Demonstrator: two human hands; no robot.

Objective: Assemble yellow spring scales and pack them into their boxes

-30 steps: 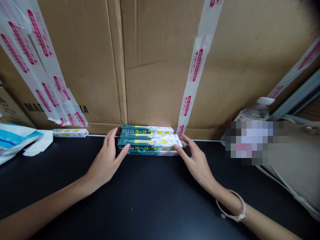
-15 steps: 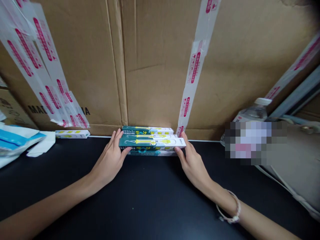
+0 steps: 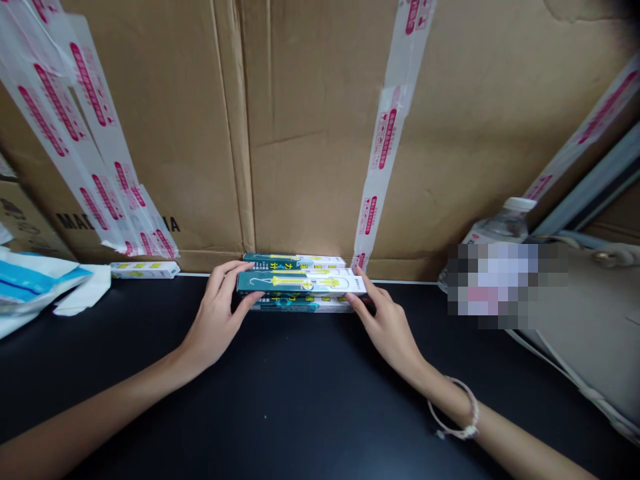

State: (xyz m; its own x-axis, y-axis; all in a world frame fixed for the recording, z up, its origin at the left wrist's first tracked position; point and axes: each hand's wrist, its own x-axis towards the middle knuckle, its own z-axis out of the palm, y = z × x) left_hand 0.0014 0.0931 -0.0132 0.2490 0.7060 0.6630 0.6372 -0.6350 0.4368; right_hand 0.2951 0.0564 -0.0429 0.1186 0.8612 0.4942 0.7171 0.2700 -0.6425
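Observation:
Several slim green-and-white boxes lie stacked on the black tabletop, against a cardboard carton. On the front upper spring scale box (image 3: 300, 282), a yellow spring scale with a hook is printed. My left hand (image 3: 216, 313) grips its left end, thumb at the front edge and fingers behind. At its right end my right hand (image 3: 387, 327) holds it the same way, with a braided bracelet on the wrist. Beneath it shows a lower box (image 3: 300, 305), and another box (image 3: 295, 259) sits behind. The fingertips are partly hidden behind the boxes.
The large taped carton (image 3: 310, 167) stands like a wall at the back. A similar white box (image 3: 145, 269) and a blue-and-white plastic package (image 3: 40, 283) lie at left. A clear bottle (image 3: 505, 223) and a beige bag (image 3: 595, 320) are at right.
The front upper box has shifted slightly left, and more lettering shows on the box beneath it. Both hands have moved a little with it; my left fingers are more bent.

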